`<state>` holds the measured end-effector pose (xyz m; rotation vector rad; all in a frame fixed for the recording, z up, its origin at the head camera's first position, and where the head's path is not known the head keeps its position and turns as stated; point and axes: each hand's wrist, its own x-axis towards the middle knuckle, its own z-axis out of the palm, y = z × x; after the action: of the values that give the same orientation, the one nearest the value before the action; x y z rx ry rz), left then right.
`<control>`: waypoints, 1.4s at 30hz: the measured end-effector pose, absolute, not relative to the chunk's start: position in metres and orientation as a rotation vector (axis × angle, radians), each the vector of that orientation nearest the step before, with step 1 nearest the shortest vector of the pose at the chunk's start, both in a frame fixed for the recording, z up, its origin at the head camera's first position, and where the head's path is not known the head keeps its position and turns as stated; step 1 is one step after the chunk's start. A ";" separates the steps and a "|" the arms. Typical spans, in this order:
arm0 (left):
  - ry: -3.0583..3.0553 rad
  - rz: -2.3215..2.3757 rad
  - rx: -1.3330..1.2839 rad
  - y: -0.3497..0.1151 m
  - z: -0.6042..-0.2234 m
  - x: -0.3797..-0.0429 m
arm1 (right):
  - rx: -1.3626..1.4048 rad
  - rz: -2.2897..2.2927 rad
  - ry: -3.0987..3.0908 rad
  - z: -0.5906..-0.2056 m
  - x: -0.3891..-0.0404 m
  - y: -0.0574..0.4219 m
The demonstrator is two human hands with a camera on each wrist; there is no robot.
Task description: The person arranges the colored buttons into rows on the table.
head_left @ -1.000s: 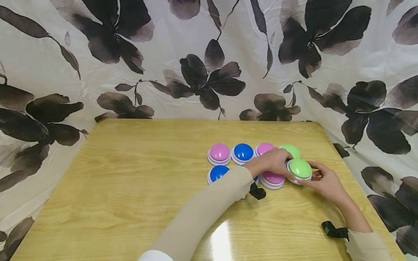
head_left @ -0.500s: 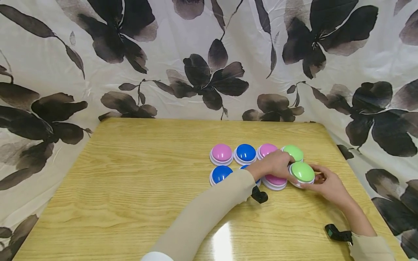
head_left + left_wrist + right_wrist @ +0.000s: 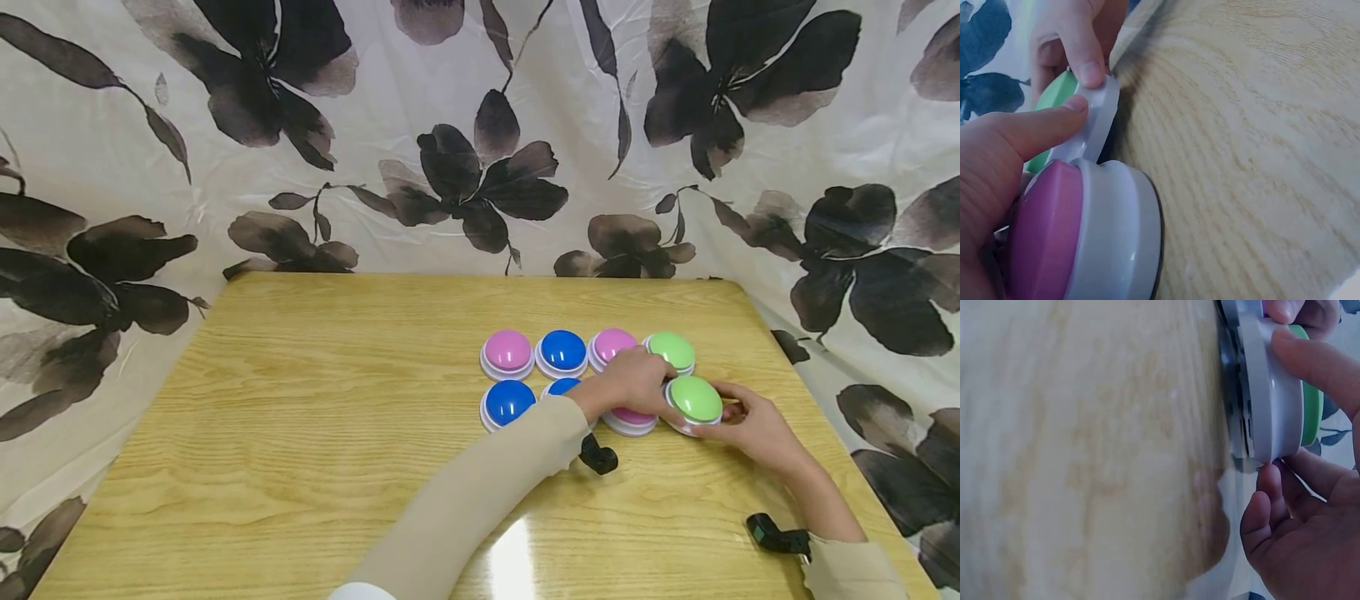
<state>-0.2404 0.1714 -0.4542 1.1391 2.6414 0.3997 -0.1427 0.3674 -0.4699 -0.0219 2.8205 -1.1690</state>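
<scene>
A green dome push button (image 3: 694, 400) on a white round base is at the near right end of two rows of such buttons. My left hand (image 3: 639, 382) holds its left side, thumb on the white base in the left wrist view. From the right, my right hand (image 3: 757, 423) grips the same base between thumb and fingers. In the right wrist view the base's dark underside shows close over the table. Just left of it a pink button (image 3: 1047, 231) lies partly under my left hand. Another green button (image 3: 671, 351) sits right behind.
The back row also has a pink button (image 3: 507, 351), a blue one (image 3: 563, 351) and a second pink one (image 3: 613, 343). Two blue buttons, one at the left (image 3: 509, 403), stand in front, partly covered by my left sleeve (image 3: 480, 483). A floral cloth (image 3: 480, 100) hangs behind the wooden table (image 3: 300, 433).
The held green button has come down slightly toward the table and sits more level, with both hands keeping their hold. The head view shifted a little; the other buttons stayed in place.
</scene>
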 end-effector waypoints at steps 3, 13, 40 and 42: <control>2.660 0.380 1.156 0.173 -0.457 -0.240 | -0.018 -1.165 2.821 -0.469 -0.143 0.368; 2.686 0.365 1.137 0.173 -0.458 -0.239 | -0.016 -1.187 2.776 -0.469 -0.148 0.368; 2.722 0.371 1.116 0.170 -0.461 -0.235 | -0.009 -1.239 2.730 -0.470 -0.148 0.365; 2.718 0.391 1.125 0.170 -0.461 -0.235 | -0.010 -1.236 2.728 -0.470 -0.149 0.366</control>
<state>-0.2350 0.1699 -0.4611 1.1254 2.7177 0.3906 -0.1485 0.3662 -0.4703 -0.0098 2.7285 -1.2364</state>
